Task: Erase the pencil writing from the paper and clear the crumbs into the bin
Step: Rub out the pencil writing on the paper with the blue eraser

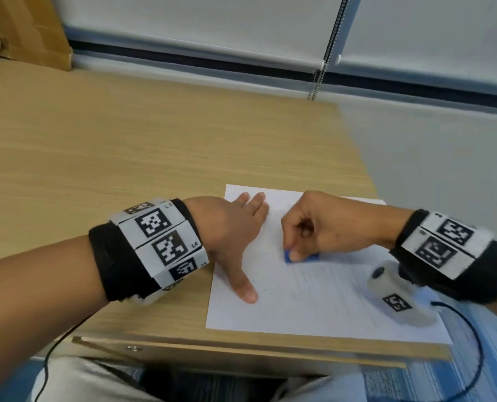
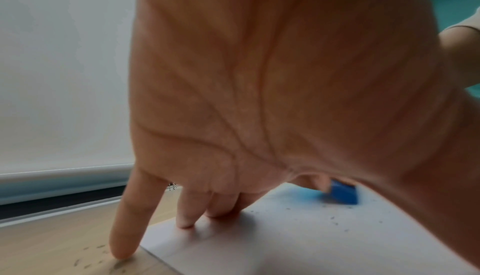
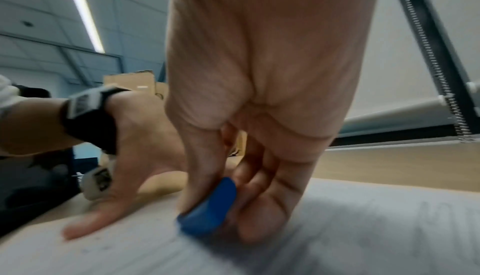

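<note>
A white sheet of paper [image 1: 314,309] lies at the desk's front right corner, with faint pencil lines across its middle. My right hand [image 1: 314,230] pinches a blue eraser [image 1: 299,256] and holds it down on the sheet; the eraser [image 3: 210,207] sits between thumb and curled fingers and is blurred. My left hand [image 1: 235,230] lies flat with spread fingers on the paper's left part, thumb [image 1: 245,288] stretched toward me. Dark eraser crumbs [image 2: 335,220] dot the paper near the eraser [image 2: 342,194], and more crumbs [image 2: 96,257] lie on the wood by my little finger [image 2: 124,228].
The wooden desk [image 1: 125,158] stretches left and back. A cardboard box [image 1: 26,27] stands at the far left against the wall. A roller blind with a bead chain [image 1: 316,82] hangs behind. Cables [image 1: 473,343] trail off the desk's front. No bin shows in any view.
</note>
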### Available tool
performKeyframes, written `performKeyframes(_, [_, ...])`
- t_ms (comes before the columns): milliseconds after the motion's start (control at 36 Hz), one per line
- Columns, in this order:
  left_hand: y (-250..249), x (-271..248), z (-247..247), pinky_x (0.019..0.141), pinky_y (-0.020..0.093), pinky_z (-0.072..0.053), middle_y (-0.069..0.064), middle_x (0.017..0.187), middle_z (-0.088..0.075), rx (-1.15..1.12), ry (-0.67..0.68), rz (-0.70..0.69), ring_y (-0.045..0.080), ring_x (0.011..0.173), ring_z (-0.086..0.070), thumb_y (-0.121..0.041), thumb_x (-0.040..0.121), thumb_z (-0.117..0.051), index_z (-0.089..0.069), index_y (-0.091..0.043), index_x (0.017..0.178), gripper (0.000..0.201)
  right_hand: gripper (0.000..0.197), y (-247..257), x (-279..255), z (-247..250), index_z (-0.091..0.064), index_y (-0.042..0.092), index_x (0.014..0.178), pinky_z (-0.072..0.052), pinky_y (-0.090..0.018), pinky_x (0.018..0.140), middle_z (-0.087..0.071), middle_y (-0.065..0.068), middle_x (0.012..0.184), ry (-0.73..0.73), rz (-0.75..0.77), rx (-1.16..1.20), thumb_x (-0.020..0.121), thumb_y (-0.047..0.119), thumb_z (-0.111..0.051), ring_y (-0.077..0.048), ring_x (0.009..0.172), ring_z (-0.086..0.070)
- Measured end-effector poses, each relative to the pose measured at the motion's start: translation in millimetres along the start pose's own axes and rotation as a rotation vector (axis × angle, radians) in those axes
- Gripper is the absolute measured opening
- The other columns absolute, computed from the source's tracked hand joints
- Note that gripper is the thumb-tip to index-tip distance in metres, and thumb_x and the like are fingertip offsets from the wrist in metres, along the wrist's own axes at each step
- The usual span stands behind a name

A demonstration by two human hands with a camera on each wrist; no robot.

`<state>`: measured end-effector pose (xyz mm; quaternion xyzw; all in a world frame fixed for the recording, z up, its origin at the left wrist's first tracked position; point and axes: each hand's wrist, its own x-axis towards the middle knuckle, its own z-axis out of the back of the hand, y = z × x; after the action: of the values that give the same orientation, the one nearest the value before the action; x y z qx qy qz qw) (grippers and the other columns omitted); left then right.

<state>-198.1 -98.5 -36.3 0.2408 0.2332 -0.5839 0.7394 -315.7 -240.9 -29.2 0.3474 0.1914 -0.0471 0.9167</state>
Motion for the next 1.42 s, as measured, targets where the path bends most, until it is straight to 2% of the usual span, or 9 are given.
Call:
performKeyframes(194, [-1.8,0.8,2.1,0.117,0.046,-0.027,0.003,0.155,0.035,0.021,0.005,0.005,0.021,0.149,0.015,-0.08,0.057,-0.069,0.027,-0.007,0.148,0.151,0.009,-8.6,4.2,1.3,-0.07,0.016,0.075,-0.042,-0.018,0.056,-0.062,0.011,0.057,-0.195,-0.022,-0.013,0.08,0.011,-0.075,-0.001,0.05,-0.05])
performKeyframes(361, [0.2,1.2,-0.9,0.117,0.047,-0.025,0.002,0.156,0.034,0.017,-0.003,0.001,0.019,0.149,0.015,-0.081,0.056,-0.069,0.026,-0.007,0.148,0.152,0.003,8.5,-9.7,-11.5,-0.074,0.012,0.082,-0.048,-0.018,0.061,-0.068,0.003,0.067,0.076,0.005,-0.024,0.08,0.013,-0.076,-0.002,0.057,-0.056])
performKeyframes(528, [0.0,2.0,-0.7,0.118,0.045,-0.024,0.001,0.156,0.034,0.005,-0.003,0.001,0.02,0.149,0.016,-0.08,0.055,-0.07,0.027,-0.011,0.15,0.151,0.008,9.6,5.2,-11.2,-0.069,0.016,0.078,-0.038,-0.011,0.053,-0.058,0.01,0.058,-0.196,-0.002,-0.07,0.082,0.011,-0.073,-0.001,0.049,-0.049])
performKeyframes(694, [0.2,2.0,-1.2,0.119,0.046,-0.022,0.003,0.156,0.034,0.009,-0.011,-0.009,0.021,0.149,0.016,-0.079,0.056,-0.07,0.026,-0.007,0.149,0.152,0.004,18.3,-11.4,-17.2,-0.072,0.015,0.084,-0.046,-0.013,0.059,-0.069,0.003,0.071,0.061,0.009,-0.125,0.081,0.017,-0.075,-0.002,0.059,-0.058])
performKeyframes(833, [-0.3,1.2,-0.4,0.119,0.044,-0.022,0.002,0.156,0.034,0.01,-0.007,0.001,0.019,0.149,0.016,-0.079,0.057,-0.07,0.027,-0.008,0.148,0.151,0.006,12.4,-7.9,-19.6,-0.07,0.018,0.08,-0.041,-0.009,0.056,-0.064,0.009,0.066,-0.162,0.011,-0.133,0.082,0.013,-0.073,0.0,0.058,-0.056])
performKeyframes(1028, [-0.4,4.3,-0.6,0.119,0.045,-0.021,0.003,0.156,0.034,0.01,0.001,0.012,0.02,0.149,0.016,-0.08,0.055,-0.07,0.028,-0.007,0.148,0.153,0.004,14.3,-25.6,-25.7,-0.073,0.016,0.084,-0.05,-0.017,0.064,-0.069,0.005,0.073,0.059,0.008,-0.092,0.08,0.016,-0.075,-0.004,0.063,-0.061])
performKeyframes(1139, [-0.9,2.0,-0.6,0.119,0.043,-0.022,0.003,0.156,0.034,0.014,-0.006,0.009,0.02,0.149,0.016,-0.08,0.056,-0.069,0.027,-0.007,0.148,0.152,0.011,8.9,-22.9,-25.8,-0.069,0.021,0.077,-0.041,-0.01,0.058,-0.063,0.01,0.065,-0.153,0.004,-0.093,0.082,0.012,-0.073,-0.001,0.059,-0.056])
performKeyframes(1306, [-2.5,2.5,0.8,0.118,0.043,-0.024,0.002,0.156,0.034,0.016,0.001,0.013,0.02,0.149,0.016,-0.078,0.057,-0.071,0.027,-0.007,0.148,0.151,0.005,13.2,-30.3,-31.9,-0.071,0.017,0.081,-0.05,-0.018,0.064,-0.069,0.002,0.075,0.011,0.01,-0.051,0.082,0.014,-0.074,-0.004,0.063,-0.06])
performKeyframes(1417, [0.0,3.2,-0.5,0.118,0.044,-0.024,0.003,0.156,0.033,0.017,-0.012,0.0,0.02,0.149,0.015,-0.08,0.056,-0.07,0.026,-0.006,0.149,0.152,0.006,15.0,-15.7,-27.2,-0.069,0.019,0.081,-0.045,-0.012,0.059,-0.068,0.004,0.072,-0.132,-0.013,-0.1,0.083,0.014,-0.072,0.0,0.059,-0.057])
